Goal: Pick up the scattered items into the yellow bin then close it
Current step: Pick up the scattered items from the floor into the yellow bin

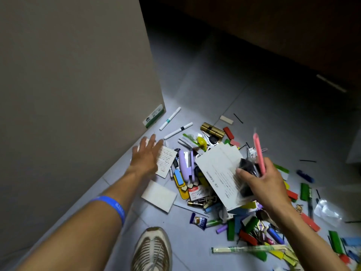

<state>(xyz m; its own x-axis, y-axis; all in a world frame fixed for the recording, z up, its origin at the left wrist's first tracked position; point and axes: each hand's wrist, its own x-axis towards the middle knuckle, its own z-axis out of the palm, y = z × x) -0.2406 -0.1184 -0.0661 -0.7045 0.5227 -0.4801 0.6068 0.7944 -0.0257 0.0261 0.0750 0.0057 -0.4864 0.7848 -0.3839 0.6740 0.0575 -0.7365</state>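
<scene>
Scattered items cover the grey floor: coloured blocks, a purple stapler (185,167), two white pens (170,118), a brass lock cylinder (213,130), cards and wrappers. My right hand (263,184) is shut on a bundle: white printed cards (220,173), a black plastic-wrapped thing (248,169) and a pink stick (258,153) pointing up. My left hand (146,155) is open, fingers spread, hovering over a small white printed card (166,161) near the wall base. The yellow bin is out of view.
A beige wall or cabinet side (78,75) stands close on the left, with a green-and-white box (153,116) at its foot. My shoe (152,249) is at the bottom centre. A white pad (159,195) lies on the tiles. Dark furniture fills the far right.
</scene>
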